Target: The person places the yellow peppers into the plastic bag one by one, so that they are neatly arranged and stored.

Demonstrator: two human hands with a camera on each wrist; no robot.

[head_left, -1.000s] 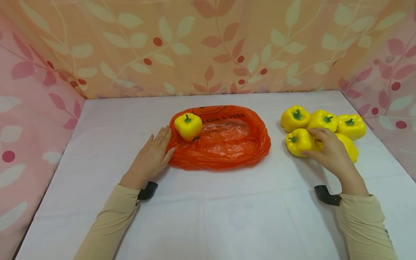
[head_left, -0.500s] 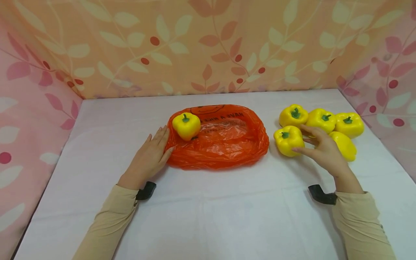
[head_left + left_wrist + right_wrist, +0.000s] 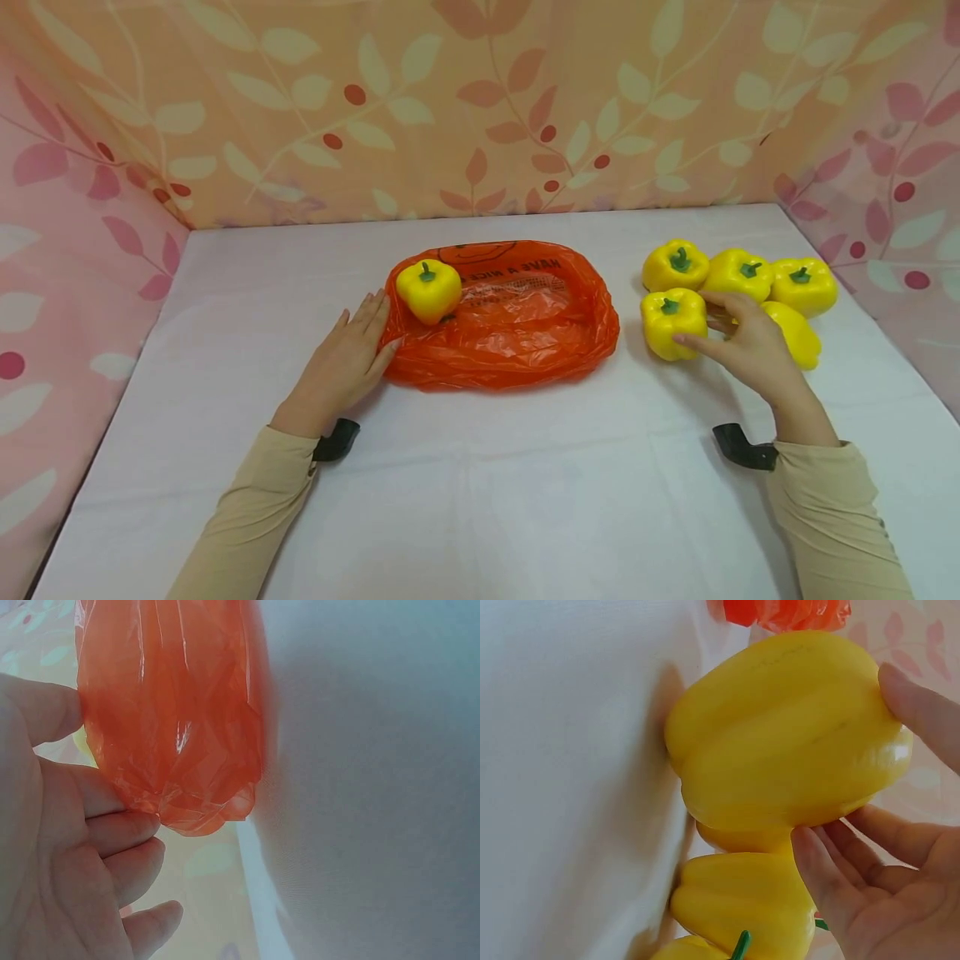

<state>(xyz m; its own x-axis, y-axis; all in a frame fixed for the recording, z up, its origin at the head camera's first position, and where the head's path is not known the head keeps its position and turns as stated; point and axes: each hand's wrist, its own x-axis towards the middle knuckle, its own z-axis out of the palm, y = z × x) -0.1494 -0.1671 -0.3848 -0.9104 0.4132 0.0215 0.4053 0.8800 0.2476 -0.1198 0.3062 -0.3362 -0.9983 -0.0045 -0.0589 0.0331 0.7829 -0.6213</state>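
Note:
My left hand (image 3: 337,362) lies along the left side of an open red plastic bag (image 3: 510,362). Its fingers are straight, and fingers and thumb touch the crumpled bag edge (image 3: 180,750) in the left wrist view. One yellow bell pepper (image 3: 429,296) stands inside the bag at its left end, stem up. My right hand (image 3: 750,346) holds another yellow bell pepper (image 3: 672,329) between thumb and fingers, right of the bag. That pepper is upright, its green stem on top; in the right wrist view its smooth side (image 3: 780,735) faces the camera.
Behind the right hand, more yellow bell peppers (image 3: 738,275) stand in a row. Another pepper (image 3: 798,337) lies on its side, partly covered by the hand. A white cloth (image 3: 480,483) covers the table; floral curtains (image 3: 480,108) enclose its back and sides.
The right hand's pepper has gone from lying with its stem leftward to standing stem up, apart from the pepper behind the hand. The left hand has stayed at the bag.

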